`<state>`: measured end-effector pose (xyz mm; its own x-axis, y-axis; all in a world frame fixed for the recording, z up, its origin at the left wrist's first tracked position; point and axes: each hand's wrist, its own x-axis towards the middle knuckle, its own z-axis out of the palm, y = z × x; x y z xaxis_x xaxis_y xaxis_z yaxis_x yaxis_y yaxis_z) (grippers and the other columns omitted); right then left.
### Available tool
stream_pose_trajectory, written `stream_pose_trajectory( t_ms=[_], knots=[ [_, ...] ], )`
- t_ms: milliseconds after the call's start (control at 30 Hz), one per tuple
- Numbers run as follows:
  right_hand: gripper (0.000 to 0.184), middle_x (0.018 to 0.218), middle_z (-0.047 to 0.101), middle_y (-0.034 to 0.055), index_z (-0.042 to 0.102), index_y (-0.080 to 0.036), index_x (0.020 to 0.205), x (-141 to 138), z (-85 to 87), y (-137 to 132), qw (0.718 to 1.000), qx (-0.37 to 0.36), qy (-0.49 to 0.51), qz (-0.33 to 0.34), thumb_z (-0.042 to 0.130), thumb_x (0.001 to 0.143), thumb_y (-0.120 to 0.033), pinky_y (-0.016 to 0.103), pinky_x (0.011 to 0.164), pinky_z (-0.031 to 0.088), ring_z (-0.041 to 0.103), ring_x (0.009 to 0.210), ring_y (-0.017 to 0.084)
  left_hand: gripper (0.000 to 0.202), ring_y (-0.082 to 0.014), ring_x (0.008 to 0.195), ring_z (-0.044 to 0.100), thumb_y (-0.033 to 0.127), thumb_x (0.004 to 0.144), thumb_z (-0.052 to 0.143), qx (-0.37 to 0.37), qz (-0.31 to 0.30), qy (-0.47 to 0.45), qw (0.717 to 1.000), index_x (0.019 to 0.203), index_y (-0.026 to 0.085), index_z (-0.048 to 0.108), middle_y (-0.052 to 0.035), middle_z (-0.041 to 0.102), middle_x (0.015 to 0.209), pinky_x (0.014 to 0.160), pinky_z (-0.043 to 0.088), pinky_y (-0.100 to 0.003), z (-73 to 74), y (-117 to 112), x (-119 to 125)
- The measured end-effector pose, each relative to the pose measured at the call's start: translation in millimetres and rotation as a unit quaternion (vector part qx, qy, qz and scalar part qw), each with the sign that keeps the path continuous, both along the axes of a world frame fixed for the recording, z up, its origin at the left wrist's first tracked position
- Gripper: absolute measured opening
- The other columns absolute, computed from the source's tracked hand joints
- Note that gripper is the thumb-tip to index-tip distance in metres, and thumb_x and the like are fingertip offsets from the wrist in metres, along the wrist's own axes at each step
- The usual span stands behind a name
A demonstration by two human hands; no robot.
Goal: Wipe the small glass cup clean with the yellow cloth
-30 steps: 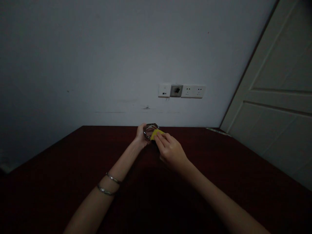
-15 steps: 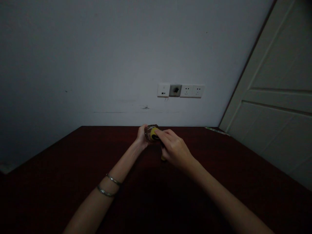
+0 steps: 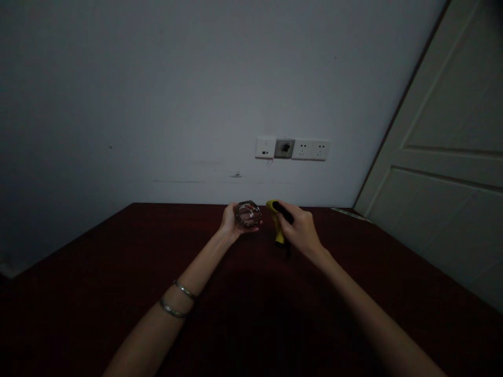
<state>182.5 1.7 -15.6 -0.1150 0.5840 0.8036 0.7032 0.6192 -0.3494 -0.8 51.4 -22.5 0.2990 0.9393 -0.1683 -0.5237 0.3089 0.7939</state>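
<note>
My left hand (image 3: 230,222) holds a see-through glass cup (image 3: 249,213) tilted with its many-sided rim toward me. The fingers under it show through the glass. To its right, apart from the cup, my right hand (image 3: 302,228) grips a yellow-and-black cloth (image 3: 278,222). One end of the cloth sticks out past the fingertips and another part hangs below them. The dim light hides the cloth's exact shape. Both hands are above the far part of the dark red table (image 3: 188,251).
A white wall (image 3: 188,104) rises behind the table's far edge, with a row of sockets and switches (image 3: 293,148). At right is a panelled door (image 3: 444,157). A thin pale strip (image 3: 349,213) lies along the table's far right edge. Two silver bangles (image 3: 173,310) circle my left forearm.
My right hand has drawn the cloth away from the cup's opening, to the right. The cup's opening now shows uncovered. My left hand has barely moved.
</note>
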Motion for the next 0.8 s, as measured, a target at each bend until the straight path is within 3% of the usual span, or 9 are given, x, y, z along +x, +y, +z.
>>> stream_pose_trajectory(
  t_ms=[300,467,800],
  knots=[
    [0.026,0.092,0.072,0.0092,0.065,-0.016,0.099,-15,-3.8,-6,0.994,-0.077,0.073,0.016,0.056,0.076,-0.024,0.032,0.074,0.052,0.068,0.081,0.022,0.041,-0.0271,0.067,0.064,0.041,0.085,0.030,0.009,0.069,-0.060,0.996,0.084,0.012,0.059,-0.0138,0.067,0.077,0.057,0.052,-0.046,4.4,-3,1],
    [0.018,0.087,0.070,0.0077,0.059,-0.018,0.091,-21,-4.0,-10,0.989,-0.118,0.081,0.035,0.054,0.076,-0.026,0.031,0.068,0.049,0.066,0.077,0.021,0.041,-0.0285,0.075,0.065,0.043,0.085,0.031,0.020,0.086,-0.081,0.993,0.085,0.013,0.058,-0.0151,0.068,0.082,0.060,0.052,-0.044,4.4,-2,0],
    [0.019,0.080,0.061,0.0027,0.046,-0.021,0.083,-25,-17.5,3,0.947,-0.237,0.193,0.099,0.051,0.075,-0.037,0.031,0.068,0.047,0.060,0.073,0.019,0.040,-0.0277,0.074,0.065,0.045,0.083,0.034,0.012,0.083,-0.099,0.992,0.083,0.014,0.058,-0.0146,0.067,0.082,0.059,0.050,-0.039,0.3,0,1]
  ],
)
